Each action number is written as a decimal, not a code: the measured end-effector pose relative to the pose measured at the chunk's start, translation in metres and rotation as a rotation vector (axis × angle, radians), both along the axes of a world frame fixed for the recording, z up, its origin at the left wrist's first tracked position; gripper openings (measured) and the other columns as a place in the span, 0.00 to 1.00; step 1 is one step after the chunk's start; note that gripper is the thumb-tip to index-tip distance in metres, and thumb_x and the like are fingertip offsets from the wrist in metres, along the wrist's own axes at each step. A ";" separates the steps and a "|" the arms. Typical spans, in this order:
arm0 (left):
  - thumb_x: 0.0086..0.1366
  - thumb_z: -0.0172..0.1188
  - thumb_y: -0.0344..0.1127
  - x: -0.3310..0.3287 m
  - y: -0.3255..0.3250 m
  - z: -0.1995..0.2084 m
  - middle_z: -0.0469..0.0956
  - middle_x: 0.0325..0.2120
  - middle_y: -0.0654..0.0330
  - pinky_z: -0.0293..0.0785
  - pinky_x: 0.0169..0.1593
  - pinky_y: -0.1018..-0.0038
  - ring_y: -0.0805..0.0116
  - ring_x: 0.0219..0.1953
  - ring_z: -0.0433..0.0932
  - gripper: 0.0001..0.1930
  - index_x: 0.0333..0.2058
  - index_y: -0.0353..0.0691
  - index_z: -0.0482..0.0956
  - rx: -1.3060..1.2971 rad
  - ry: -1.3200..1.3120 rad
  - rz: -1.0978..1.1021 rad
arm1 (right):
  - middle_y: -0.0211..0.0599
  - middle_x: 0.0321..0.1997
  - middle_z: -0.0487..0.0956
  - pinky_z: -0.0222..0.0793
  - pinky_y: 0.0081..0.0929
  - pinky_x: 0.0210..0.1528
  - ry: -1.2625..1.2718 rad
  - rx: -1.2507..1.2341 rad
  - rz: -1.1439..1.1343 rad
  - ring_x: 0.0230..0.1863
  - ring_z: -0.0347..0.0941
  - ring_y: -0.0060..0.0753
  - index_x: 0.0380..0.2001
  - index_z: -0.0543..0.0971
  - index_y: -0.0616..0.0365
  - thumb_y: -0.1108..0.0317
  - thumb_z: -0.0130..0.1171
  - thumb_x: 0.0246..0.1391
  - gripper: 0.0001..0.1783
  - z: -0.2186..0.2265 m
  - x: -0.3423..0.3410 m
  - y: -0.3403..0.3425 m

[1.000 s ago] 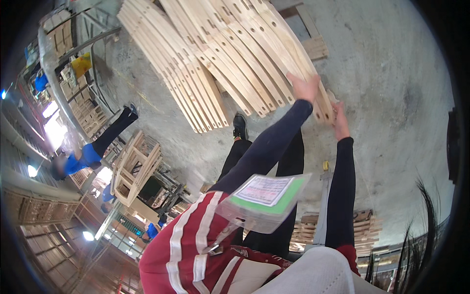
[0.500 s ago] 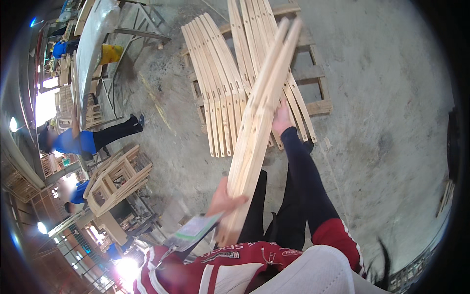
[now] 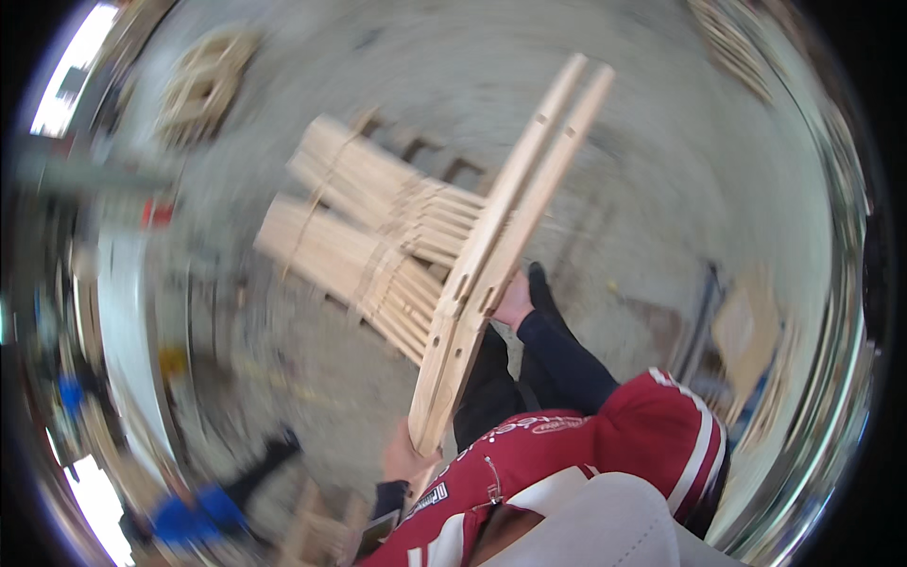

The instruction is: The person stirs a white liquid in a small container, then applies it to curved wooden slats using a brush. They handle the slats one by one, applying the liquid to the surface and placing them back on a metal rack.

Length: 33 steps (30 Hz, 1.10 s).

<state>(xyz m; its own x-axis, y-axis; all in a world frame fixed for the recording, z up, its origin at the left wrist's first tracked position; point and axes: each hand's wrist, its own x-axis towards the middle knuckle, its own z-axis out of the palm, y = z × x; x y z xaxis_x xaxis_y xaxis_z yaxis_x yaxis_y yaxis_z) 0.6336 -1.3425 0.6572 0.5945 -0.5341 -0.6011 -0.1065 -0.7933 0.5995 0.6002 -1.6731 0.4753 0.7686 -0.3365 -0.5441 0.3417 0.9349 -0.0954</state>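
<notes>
Two long, pale wooden slats [image 3: 505,255], with slots and drilled holes, lie side by side across the front of my body, slanting up to the right. My left hand [image 3: 408,460] is closed round their lower end. My right hand [image 3: 513,300] grips them from the right side near the middle, its fingers partly hidden behind the wood. Beyond them, similar slats lie on the floor in two rows, a nearer row [image 3: 326,250] and a farther row [image 3: 373,180]. The held slats cover the right ends of the rows.
Part of a wooden pallet [image 3: 465,170] shows under the rows. A wooden frame [image 3: 206,80] lies at the far left. A long pale table [image 3: 132,312] and a person in blue [image 3: 198,515] are at left. Boards [image 3: 746,321] lean at right.
My view has turned, so the rows on the pallet now appear farther left and slanted. Both hands still hold the slats, and the wood's lower end has shifted left in view.
</notes>
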 end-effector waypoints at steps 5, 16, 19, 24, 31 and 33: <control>0.41 0.71 0.46 0.032 0.014 -0.067 0.76 0.39 0.43 0.72 0.45 0.59 0.45 0.44 0.76 0.40 0.52 0.35 0.66 -0.025 -0.163 -0.369 | 0.42 0.53 0.76 0.67 0.45 0.57 -0.124 -0.021 -0.344 0.54 0.72 0.41 0.52 0.74 0.60 0.44 0.47 0.58 0.32 0.085 -0.103 0.007; 0.40 0.72 0.44 0.096 -0.102 -0.086 0.74 0.42 0.43 0.72 0.45 0.57 0.45 0.45 0.75 0.41 0.53 0.35 0.64 -0.421 -0.679 -1.332 | 0.51 0.60 0.70 0.60 0.40 0.65 -0.253 -0.433 -1.323 0.61 0.67 0.44 0.58 0.67 0.66 0.47 0.38 0.63 0.34 0.178 -0.242 0.207; 0.40 0.72 0.44 0.008 -0.099 -0.049 0.74 0.42 0.44 0.72 0.45 0.55 0.43 0.44 0.75 0.42 0.53 0.36 0.63 -0.528 -0.431 -1.595 | 0.50 0.60 0.70 0.59 0.46 0.65 -0.310 -0.579 -1.559 0.61 0.67 0.47 0.58 0.67 0.65 0.46 0.40 0.62 0.33 0.199 -0.338 0.311; 0.40 0.70 0.42 -0.091 -0.087 -0.012 0.74 0.40 0.46 0.72 0.44 0.55 0.43 0.42 0.74 0.39 0.51 0.36 0.64 -0.623 -0.380 -1.982 | 0.45 0.62 0.69 0.58 0.48 0.64 -0.311 -0.550 -1.895 0.61 0.66 0.45 0.59 0.67 0.58 0.39 0.38 0.58 0.37 0.149 -0.364 0.452; 0.39 0.71 0.43 -0.223 -0.060 0.019 0.75 0.39 0.46 0.72 0.42 0.56 0.45 0.41 0.76 0.39 0.51 0.36 0.65 -0.552 -0.465 -2.418 | 0.44 0.62 0.69 0.59 0.49 0.64 -0.177 -0.280 -2.319 0.61 0.66 0.46 0.59 0.67 0.56 0.38 0.36 0.59 0.37 0.122 -0.419 0.574; 0.39 0.71 0.44 -0.266 -0.058 0.025 0.75 0.39 0.46 0.73 0.41 0.56 0.46 0.40 0.76 0.39 0.50 0.37 0.64 -0.548 -0.460 -2.525 | 0.43 0.61 0.70 0.61 0.49 0.63 -0.065 -0.217 -2.413 0.60 0.67 0.47 0.58 0.67 0.56 0.41 0.34 0.60 0.35 0.103 -0.445 0.587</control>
